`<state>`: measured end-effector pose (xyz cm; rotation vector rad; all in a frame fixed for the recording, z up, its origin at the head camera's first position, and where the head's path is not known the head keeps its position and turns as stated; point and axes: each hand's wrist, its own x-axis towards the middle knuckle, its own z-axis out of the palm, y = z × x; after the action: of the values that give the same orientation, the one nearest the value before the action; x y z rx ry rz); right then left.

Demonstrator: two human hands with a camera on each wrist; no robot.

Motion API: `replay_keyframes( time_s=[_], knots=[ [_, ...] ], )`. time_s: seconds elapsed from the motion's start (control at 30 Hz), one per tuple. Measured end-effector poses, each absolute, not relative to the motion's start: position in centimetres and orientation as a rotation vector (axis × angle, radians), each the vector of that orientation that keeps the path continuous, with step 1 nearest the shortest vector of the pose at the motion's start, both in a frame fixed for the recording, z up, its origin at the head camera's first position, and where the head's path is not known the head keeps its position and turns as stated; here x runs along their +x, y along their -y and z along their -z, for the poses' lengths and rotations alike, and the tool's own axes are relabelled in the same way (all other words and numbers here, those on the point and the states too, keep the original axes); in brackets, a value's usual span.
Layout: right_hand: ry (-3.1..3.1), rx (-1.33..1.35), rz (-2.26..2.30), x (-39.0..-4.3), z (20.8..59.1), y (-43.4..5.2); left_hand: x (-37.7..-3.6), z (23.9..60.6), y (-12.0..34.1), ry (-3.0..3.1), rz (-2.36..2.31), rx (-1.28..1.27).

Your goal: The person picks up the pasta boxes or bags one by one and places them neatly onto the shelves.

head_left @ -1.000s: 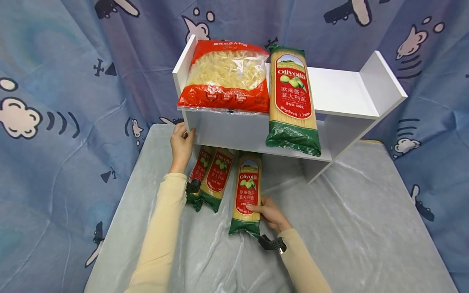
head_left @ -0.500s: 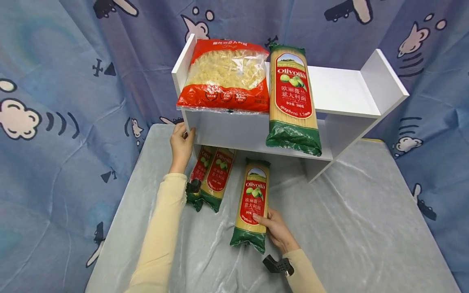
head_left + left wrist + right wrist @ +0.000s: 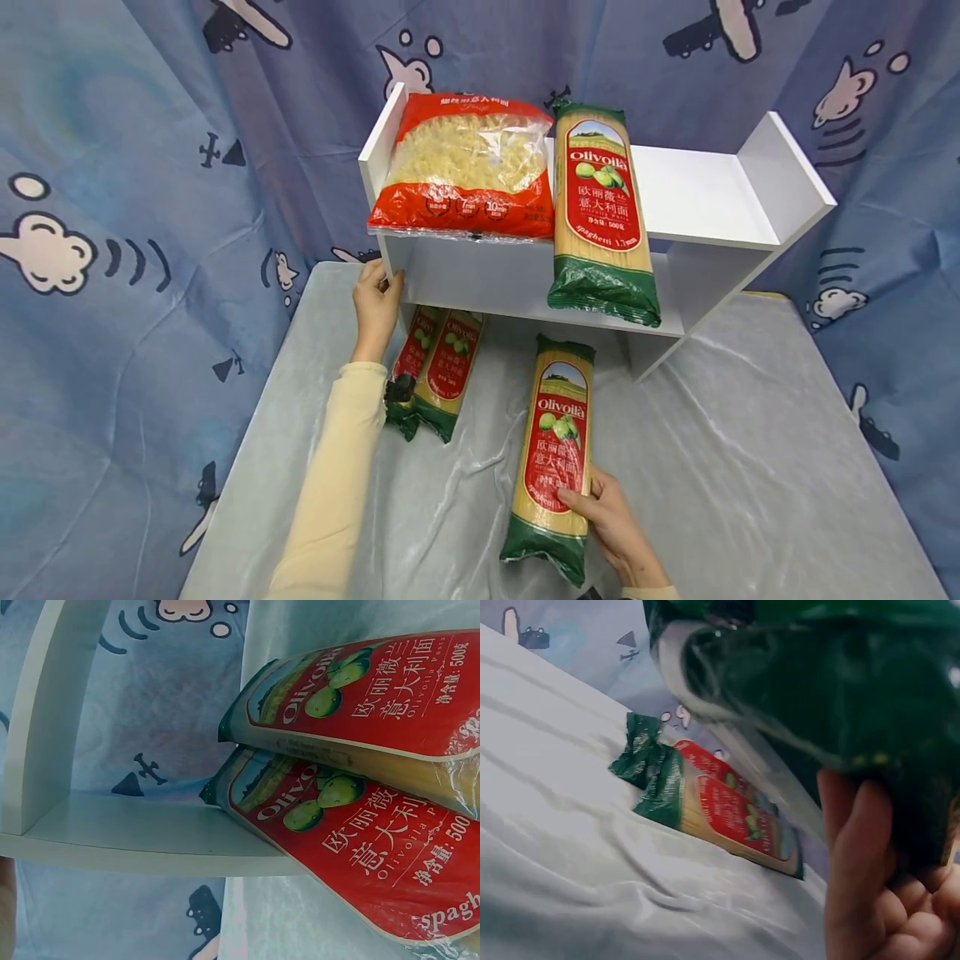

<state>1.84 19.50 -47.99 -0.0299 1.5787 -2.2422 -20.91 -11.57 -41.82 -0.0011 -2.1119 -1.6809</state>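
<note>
Spaghetti packet [image 3: 553, 457], long and narrow, lies lengthwise on the desk [image 3: 750, 467] in front of the white shelf [image 3: 705, 208]; it has clear wrapping that shows pale yellow strands, dark green crimped ends, and a red label with green olives and white lettering. The right hand [image 3: 611, 525] grips it near its lower end, thumb over the label and fingers curled under the side; in the right wrist view the green end [image 3: 832, 682] fills the top of the frame above the curled fingers [image 3: 870, 870]. The left hand [image 3: 377, 304] holds the front edge of the shelf's left side panel, fingers wrapped around the board. Two more spaghetti packets [image 3: 438, 371] lie side by side and touching on the desk under the shelf, just beside the left wrist. On the shelf's upper board sit a red bag of short pasta [image 3: 465, 167] and another spaghetti packet [image 3: 600, 212], whose lower end hangs over the front edge.
</note>
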Motion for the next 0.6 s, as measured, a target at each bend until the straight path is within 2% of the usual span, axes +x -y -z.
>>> replay_keyframes(
  time_s=[0.3,0.6],
  knots=[
    [-1.403,-0.23,2.331,5.6,45.3,-23.3,-20.5,42.1,11.3,2.107,1.682,-0.025],
    [-1.536,-0.152,2.333,7.4,42.9,-26.2,-20.8,42.1,11.4,2.083,1.663,-0.026]
  ],
)
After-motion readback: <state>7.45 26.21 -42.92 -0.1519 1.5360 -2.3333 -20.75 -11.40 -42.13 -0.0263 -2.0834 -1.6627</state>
